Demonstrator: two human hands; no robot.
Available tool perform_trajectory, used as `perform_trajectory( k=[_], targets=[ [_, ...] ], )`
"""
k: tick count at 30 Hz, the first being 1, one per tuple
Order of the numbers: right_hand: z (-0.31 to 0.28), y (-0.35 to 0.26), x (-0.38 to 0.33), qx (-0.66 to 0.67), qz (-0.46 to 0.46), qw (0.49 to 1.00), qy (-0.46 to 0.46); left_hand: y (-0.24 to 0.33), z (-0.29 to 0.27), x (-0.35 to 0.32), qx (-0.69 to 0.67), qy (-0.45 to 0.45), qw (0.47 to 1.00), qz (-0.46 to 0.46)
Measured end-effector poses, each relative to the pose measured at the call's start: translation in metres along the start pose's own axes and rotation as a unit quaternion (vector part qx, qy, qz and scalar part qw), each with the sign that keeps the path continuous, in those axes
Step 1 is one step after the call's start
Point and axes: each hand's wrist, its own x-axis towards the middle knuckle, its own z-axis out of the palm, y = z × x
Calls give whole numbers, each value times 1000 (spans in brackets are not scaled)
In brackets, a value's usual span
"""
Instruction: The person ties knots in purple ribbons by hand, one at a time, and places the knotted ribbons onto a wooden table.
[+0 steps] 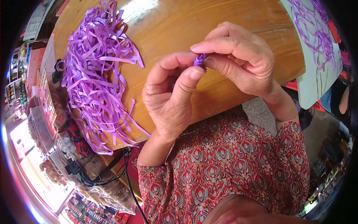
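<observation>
A small rolled piece of purple ribbon [199,60] is held up over the wooden table, between both hands. My left hand [169,89] pinches it from the left with thumb and index finger. From the right, the thumb and index finger of my right hand [242,58] close on its edge, and the other fingers are bent. The roll looks like a small ribbon rosette, with its coiled top showing. To the left of my hands lies a large heap of loose purple ribbons [97,74], some strands trailing toward the table's near edge.
The wooden table [160,33] has a curved right edge. Beyond it stands a pale table [313,84] with more purple ribbon strands [322,44]. Black cables [128,175] hang at the near left, beside clear plastic bags [112,194] and other goods. Shelves of small items line the far left.
</observation>
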Motion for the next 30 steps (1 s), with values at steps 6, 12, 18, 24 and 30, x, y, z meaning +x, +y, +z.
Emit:
perform_trajectory(
  k=[6, 12, 18, 24, 30],
  targets=[
    [0, 0, -1, -13, 1, 1000, -3, -2, -5, -2, 97, 19, 994, 42],
    [-2, 1, -2, -2, 20, 1000, -13, -9, -7, 3, 52, 63, 996, 33],
    [-2, 3, -6, 94, 69, 993, 3, -8, 0, 6, -36, 40, 999, 1],
    [2, 2, -10, 205, 129, 969, 55, -13, 1, 10, -29, 29, 999, -16],
    [-1, 4, -8, 150, 107, 982, 33, -14, 1, 9, 60, 52, 997, -9]
  ],
)
